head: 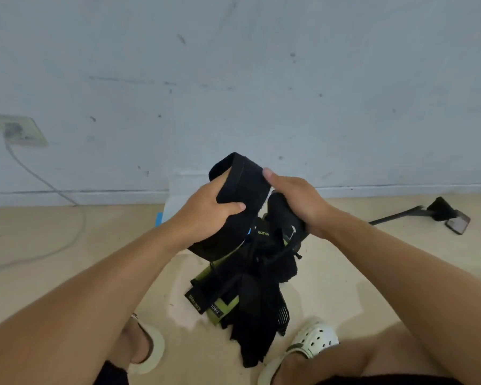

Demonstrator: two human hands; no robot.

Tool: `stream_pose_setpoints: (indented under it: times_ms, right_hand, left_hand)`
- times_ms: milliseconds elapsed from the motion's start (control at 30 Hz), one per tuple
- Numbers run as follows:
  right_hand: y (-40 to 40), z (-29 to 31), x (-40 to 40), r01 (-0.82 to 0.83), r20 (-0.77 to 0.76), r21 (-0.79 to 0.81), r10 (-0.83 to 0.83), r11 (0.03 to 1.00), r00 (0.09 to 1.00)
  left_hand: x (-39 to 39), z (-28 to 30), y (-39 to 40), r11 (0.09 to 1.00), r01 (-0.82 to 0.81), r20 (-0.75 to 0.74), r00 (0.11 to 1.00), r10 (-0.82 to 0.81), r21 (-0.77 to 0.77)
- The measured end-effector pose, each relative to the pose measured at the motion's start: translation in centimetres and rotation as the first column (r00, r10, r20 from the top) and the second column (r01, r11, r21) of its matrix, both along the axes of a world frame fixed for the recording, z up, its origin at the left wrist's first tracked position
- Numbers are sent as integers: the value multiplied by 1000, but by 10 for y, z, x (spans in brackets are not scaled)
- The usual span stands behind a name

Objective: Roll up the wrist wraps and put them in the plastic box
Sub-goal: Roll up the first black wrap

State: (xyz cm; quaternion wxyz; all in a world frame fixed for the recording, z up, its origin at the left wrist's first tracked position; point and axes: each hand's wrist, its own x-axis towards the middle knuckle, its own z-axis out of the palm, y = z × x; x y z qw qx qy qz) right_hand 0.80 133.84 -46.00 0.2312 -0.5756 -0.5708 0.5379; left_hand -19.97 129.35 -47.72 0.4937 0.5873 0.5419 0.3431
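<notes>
Left hand (206, 209) and right hand (297, 202) both grip the black wrist wrap (242, 187); slack loop could unwind, or snag the pile (247, 287) underneath.

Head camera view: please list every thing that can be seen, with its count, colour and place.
wrist wrap: one, black, held up in both hands
pile of wraps: count unclear, black and green, floor between feet
plastic box: one, translucent white, behind hands, mostly hidden
wall socket: one, pale green, left wall
cable: one, white, from socket to floor
phone: one, dark, floor right
sandals: two, white, on feet
left hand: grips wrap
right hand: grips wrap
</notes>
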Motion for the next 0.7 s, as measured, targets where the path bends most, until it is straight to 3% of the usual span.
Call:
stream_pose_setpoints:
  times_ms: [67, 133, 200, 267, 367, 467, 600, 700]
  right_hand:
    - [-4, -3, 2, 32, -77, 67, -26, 997, 997]
    - [-6, -5, 0, -24, -84, 113, 33, 993, 996]
    - [-5, -3, -3, -185, -6, 158, 188, 970, 982]
    - [-8, 0, -8, -374, 97, 170, 362, 912, 927]
    - [-14, -11, -12, -579, 260, 82, 544, 811, 798]
    - [-17, -22, -12, -604, 357, 5, 563, 797, 745]
    - [-6, -21, -6, -500, 415, 56, 435, 864, 799]
    - [-4, -9, -3, -349, 306, 82, 310, 934, 900]
  left_hand:
    - [2, 5, -2, 996, -5, 240, 970, 25, -84]
    - [1, 9, 1, 952, -57, 461, 865, 198, -302]
    - [-4, 10, 4, 864, -56, 501, 795, 342, -500]
    - [-8, 11, 5, 822, 14, 504, 796, 335, -569]
    - [-8, 10, 8, 827, -57, 489, 783, 385, -559]
    - [-9, 3, 15, 880, -220, 440, 798, 411, -421]
    - [-8, 3, 15, 915, -303, 377, 841, 388, -266]
    - [-8, 0, 13, 925, -325, 285, 884, 370, -195]
